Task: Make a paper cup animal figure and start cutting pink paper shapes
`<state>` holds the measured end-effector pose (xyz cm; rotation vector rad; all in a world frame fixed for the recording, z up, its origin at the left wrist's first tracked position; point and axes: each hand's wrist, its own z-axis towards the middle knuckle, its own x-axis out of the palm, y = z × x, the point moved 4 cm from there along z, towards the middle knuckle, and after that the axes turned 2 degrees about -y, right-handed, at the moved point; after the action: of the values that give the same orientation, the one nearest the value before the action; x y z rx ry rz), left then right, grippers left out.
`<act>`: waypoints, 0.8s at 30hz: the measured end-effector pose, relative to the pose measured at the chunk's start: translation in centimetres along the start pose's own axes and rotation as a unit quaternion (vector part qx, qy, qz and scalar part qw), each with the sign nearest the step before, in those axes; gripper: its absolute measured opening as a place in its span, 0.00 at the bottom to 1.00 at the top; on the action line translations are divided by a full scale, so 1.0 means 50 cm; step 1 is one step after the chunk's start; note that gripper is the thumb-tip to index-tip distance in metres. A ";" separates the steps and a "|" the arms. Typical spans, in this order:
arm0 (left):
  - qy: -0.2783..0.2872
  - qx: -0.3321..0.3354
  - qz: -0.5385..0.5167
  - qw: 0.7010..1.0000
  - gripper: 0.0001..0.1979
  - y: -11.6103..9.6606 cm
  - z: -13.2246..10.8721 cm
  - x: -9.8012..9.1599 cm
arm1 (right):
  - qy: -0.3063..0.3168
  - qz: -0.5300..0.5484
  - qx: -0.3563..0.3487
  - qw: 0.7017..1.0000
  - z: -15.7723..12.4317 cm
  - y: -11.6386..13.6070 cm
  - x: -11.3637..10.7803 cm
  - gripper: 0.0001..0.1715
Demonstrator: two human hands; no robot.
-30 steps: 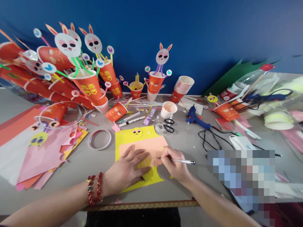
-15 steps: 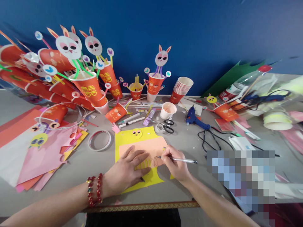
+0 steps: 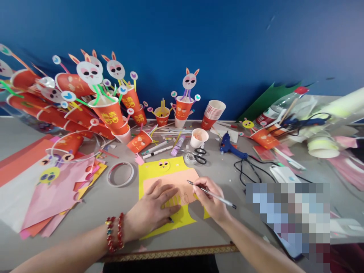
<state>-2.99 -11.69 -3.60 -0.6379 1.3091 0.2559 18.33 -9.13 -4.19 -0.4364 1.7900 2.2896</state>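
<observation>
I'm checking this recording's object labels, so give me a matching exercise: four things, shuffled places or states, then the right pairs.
1. Pen
2. Left hand
3. Glue gun
4. Tape roll

A. Blue, right of the scissors
B. Held in the right hand
C. Left of the yellow paper
D. Fingers spread on the peach paper

Pairs: 1-B; 2-D; 3-A; 4-C

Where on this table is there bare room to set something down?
Mostly bare: beyond the right hand, between the scissors and the blue glue gun; and below the tape roll, between the pink paper and the left hand. Crowded: the back, with red paper cups and markers.
</observation>
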 end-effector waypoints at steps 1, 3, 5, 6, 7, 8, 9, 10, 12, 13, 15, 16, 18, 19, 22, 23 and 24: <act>-0.001 0.001 -0.005 1.000 0.21 0.000 0.000 -0.002 | -0.010 -0.007 -0.012 1.000 0.002 0.005 -0.002 0.03; -0.007 0.000 -0.017 1.000 0.21 -0.001 0.002 -0.008 | -0.020 -0.012 -0.038 0.999 0.007 0.019 -0.010 0.04; -0.018 -0.003 -0.034 0.999 0.20 -0.004 0.005 -0.018 | -0.008 -0.005 -0.057 0.998 0.008 0.037 -0.018 0.07; -0.026 -0.004 -0.044 0.999 0.19 -0.006 0.007 -0.023 | 0.008 0.004 -0.058 0.998 0.007 0.047 -0.022 0.09; -0.036 -0.006 -0.055 0.998 0.18 -0.008 0.008 -0.029 | 0.027 0.016 -0.054 0.998 0.004 0.057 -0.025 0.10; -0.049 -0.011 -0.066 0.997 0.16 -0.009 0.010 -0.034 | 0.049 0.028 -0.045 0.997 -0.001 0.068 -0.027 0.10; -0.062 -0.017 -0.075 0.995 0.15 -0.010 0.010 -0.038 | 0.070 0.040 -0.035 0.996 -0.007 0.079 -0.027 0.09; -0.077 -0.025 -0.083 0.993 0.13 -0.010 0.011 -0.041 | 0.087 0.047 -0.028 0.995 -0.014 0.091 -0.026 0.08; -0.101 -0.040 -0.096 0.990 0.09 -0.009 0.010 -0.044 | 0.107 0.047 -0.022 0.993 -0.028 0.114 -0.019 0.07; -0.107 -0.045 -0.102 0.988 0.08 -0.008 0.009 -0.044 | 0.116 0.042 -0.021 0.992 -0.033 0.124 -0.013 0.07; -0.106 -0.050 -0.113 0.987 0.08 -0.009 0.008 -0.043 | 0.132 0.034 -0.016 0.991 -0.042 0.139 0.003 0.08; -0.101 -0.051 -0.116 0.987 0.08 -0.010 0.007 -0.043 | 0.138 0.032 -0.015 0.990 -0.044 0.144 0.011 0.08; -0.093 -0.049 -0.118 0.987 0.08 -0.014 0.007 -0.045 | 0.145 0.023 -0.020 0.989 -0.047 0.150 0.026 0.08; -0.093 -0.049 -0.116 0.988 0.08 -0.017 0.007 -0.048 | 0.145 0.013 -0.025 0.989 -0.047 0.152 0.032 0.08; -0.111 -0.048 -0.106 0.987 0.06 -0.024 0.009 -0.056 | 0.145 -0.016 -0.043 0.988 -0.051 0.152 0.049 0.08; -0.121 -0.044 -0.103 0.986 0.05 -0.027 0.009 -0.058 | 0.146 -0.021 -0.047 0.988 -0.053 0.150 0.054 0.08; -0.132 -0.039 -0.100 0.985 0.05 -0.029 0.009 -0.058 | 0.147 -0.024 -0.054 0.987 -0.054 0.149 0.060 0.07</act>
<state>-2.64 -12.12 -0.39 -0.7689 0.9767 0.2209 13.33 -13.65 0.93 -0.8676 1.7596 2.3973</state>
